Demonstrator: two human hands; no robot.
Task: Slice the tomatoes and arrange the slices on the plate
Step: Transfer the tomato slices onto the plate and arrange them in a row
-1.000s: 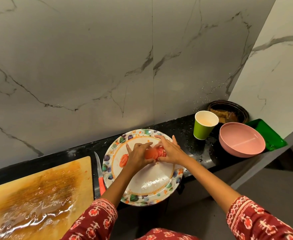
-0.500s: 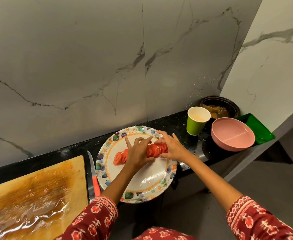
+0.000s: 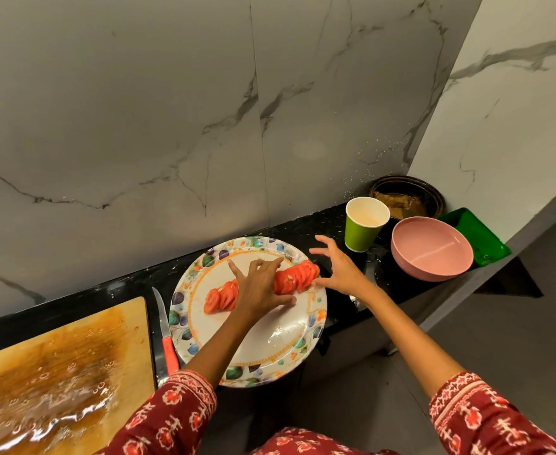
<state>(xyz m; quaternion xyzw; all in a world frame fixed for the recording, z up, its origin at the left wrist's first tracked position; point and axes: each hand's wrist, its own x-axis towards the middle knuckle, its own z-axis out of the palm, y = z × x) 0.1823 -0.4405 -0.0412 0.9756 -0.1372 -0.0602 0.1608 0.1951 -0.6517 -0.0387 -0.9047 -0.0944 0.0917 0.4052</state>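
A row of red tomato slices (image 3: pixel 294 279) lies across the far half of the leaf-patterned plate (image 3: pixel 270 349) on the black counter. My left hand (image 3: pixel 258 287) rests flat over the middle of the row, fingers spread and straight, hiding the slices beneath it. More tomato slices (image 3: pixel 219 298) fan out to its left. My right hand (image 3: pixel 339 269) hovers just right of the row with fingers spread, its thumb tip near the end slice. The red-handled knife (image 3: pixel 166 336) lies on the counter between plate and board.
A wet wooden cutting board (image 3: pixel 56 372) sits at the left. A green paper cup (image 3: pixel 363 226), a pink bowl (image 3: pixel 432 247), a dark bowl (image 3: pixel 406 198) and a green tray (image 3: pixel 477 236) stand at the right. The marble wall rises right behind the counter.
The slices have been spread from a tight bunch into a long row. My right hand has let go and drawn away to the right; my left hand stays flat on the row.
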